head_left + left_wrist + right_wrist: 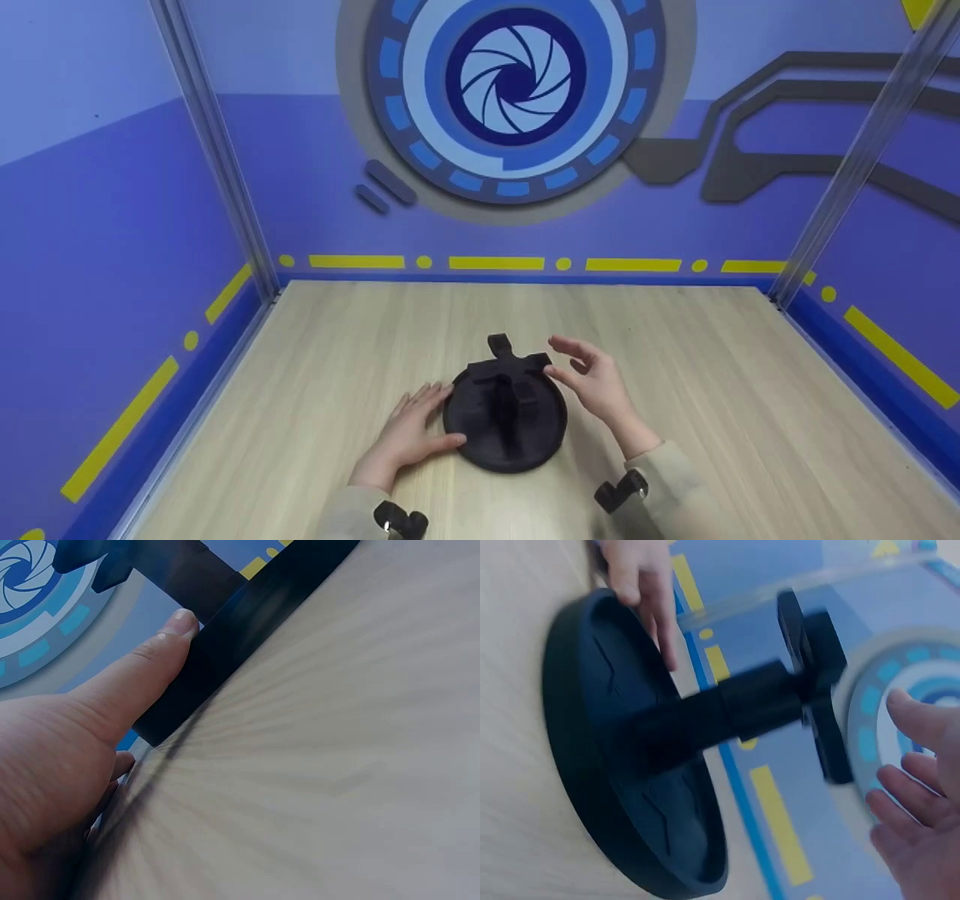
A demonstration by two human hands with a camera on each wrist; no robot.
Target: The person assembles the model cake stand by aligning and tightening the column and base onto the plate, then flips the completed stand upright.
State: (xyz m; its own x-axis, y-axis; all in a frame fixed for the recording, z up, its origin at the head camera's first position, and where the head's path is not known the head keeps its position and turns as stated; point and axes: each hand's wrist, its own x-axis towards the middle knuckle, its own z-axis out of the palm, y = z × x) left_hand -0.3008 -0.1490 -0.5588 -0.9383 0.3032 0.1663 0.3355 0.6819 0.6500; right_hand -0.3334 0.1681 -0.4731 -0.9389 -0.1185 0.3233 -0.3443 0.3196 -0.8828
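No writing or brand shows on the matte black round plastic stand (504, 420) — a flat disc base with faint moulded lines, a thick post rising from its middle and a flat cross-shaped bracket on top. It sits on the pale wood-grain bench (720, 390), near the front and about midway across. The left hand (409, 435) rests flat on the bench against the disc's left rim, its grip spread, fingers straight and thumb touching the edge. The right hand (592, 379) hovers just beside the bracket — its grip loosely spread, holding nothing. Behind, the blue wall bears a round aperture-like emblem (514, 79)
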